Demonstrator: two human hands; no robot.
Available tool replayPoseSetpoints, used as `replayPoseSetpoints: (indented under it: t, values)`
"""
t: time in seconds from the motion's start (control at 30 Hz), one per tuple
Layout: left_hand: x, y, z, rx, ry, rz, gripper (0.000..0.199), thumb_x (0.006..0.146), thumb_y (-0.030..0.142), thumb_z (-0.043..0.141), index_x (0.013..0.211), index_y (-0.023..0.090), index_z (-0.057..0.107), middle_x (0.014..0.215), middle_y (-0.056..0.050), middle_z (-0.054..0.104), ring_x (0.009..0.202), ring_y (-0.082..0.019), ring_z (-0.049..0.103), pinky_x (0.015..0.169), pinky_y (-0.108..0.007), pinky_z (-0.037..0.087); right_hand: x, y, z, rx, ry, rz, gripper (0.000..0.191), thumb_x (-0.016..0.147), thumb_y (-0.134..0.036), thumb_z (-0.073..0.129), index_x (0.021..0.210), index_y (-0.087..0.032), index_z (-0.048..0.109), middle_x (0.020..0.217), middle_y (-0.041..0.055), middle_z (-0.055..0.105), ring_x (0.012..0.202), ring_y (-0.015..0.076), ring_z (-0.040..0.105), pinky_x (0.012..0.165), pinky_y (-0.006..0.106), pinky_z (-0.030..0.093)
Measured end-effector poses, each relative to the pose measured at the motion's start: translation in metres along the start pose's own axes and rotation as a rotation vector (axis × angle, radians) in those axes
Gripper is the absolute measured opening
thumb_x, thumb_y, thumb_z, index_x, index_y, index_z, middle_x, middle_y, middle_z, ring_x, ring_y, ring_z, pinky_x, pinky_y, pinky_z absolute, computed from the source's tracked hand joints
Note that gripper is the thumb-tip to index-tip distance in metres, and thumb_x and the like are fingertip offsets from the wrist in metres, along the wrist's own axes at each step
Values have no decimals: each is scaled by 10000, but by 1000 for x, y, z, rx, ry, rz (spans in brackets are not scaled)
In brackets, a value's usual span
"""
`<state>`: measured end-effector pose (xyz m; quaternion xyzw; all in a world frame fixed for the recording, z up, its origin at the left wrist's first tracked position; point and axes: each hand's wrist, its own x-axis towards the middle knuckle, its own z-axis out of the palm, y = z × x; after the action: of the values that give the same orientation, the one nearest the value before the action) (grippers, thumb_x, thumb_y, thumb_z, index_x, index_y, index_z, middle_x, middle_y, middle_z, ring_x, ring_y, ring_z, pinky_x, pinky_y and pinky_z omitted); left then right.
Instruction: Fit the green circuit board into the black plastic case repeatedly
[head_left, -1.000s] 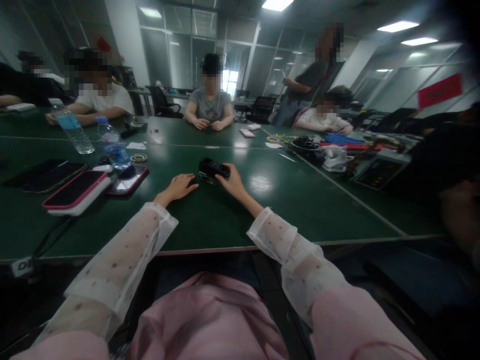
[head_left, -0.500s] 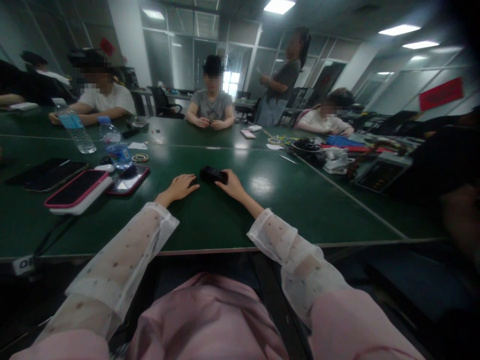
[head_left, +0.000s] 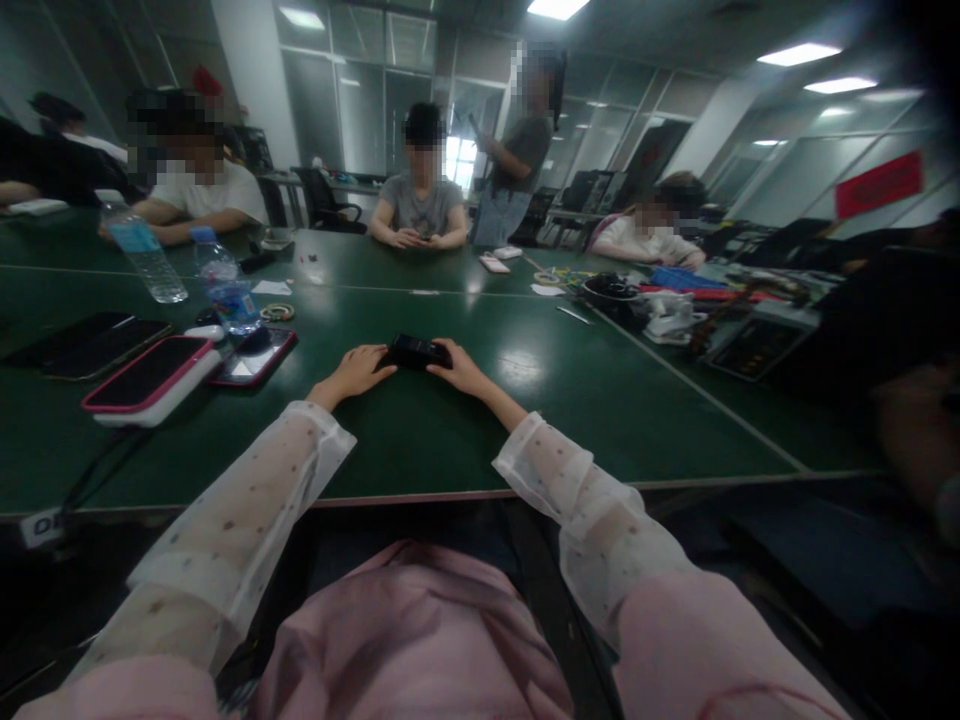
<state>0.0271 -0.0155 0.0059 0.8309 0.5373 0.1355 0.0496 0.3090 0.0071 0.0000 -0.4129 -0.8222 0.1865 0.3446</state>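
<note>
A small black box-like object lies on the green table, between my two hands. My right hand grips its right end, thumb at the near side and fingers behind. At its left end is my left hand, fingers curved around that end and thumb pointing right along the near side. Both hands rest low at the tabletop. The fingertips behind the object are partly hidden.
Left of my hands are a pink-rimmed phone on a white block, another phone and two water bottles. Cables and bags lie at the right. Several people sit around; one person stands.
The black object has turned straighter and shifted slightly left, and my left hand now meets its left end. The standing person has moved left.
</note>
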Motion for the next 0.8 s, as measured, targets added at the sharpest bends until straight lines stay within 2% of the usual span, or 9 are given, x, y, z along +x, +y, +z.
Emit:
replayPoseSetpoints:
  t: [0.17,0.37,0.5,0.63,0.7,0.8]
  values:
    - [1,-2,2,1,7,3,663,1025,630,330,1507,204,492,1582,-138,479,1478,-318,407,1217,-507,311,0,1,-1,11,-49,-6,590,872,-360,710,1414,-265,496,1387,117,620,1290,329,584,1076,567,472]
    - [1,-3,2,-24,18,8,669,1024,630,338,1503,188,488,1574,-145,489,1472,-326,414,1211,-509,316,0,3,-2,27,-41,-14,607,871,-439,723,1415,-266,516,1384,118,622,1309,333,581,1088,567,463]
    - [-1,-3,2,-57,32,-5,740,1020,645,345,1591,174,356,1582,-155,476,1472,-332,417,1211,-504,312,0,3,-1,30,-51,-16,661,851,-415,742,1439,-250,490,1409,132,606,1307,333,581,1080,561,473]
    - [-2,-4,5,-53,39,-10,796,1021,669,318,1666,231,155,1611,-145,440,1480,-339,409,1210,-526,298,0,1,-1,18,-43,-7,666,842,-405,754,1436,-261,491,1424,123,602,1303,334,581,1093,573,463]
    - [-2,-4,5,-44,38,-8,789,1026,664,313,1670,243,140,1603,-142,451,1473,-338,419,1206,-527,304,0,1,0,13,-37,-6,656,850,-411,749,1436,-260,495,1417,124,607,1303,336,580,1093,569,464]
    - [0,-5,5,-37,34,-12,759,1030,653,320,1653,231,217,1597,-147,461,1478,-339,411,1204,-527,313,0,2,1,7,-37,-17,651,859,-391,743,1441,-243,493,1416,136,608,1301,338,579,1089,558,468]
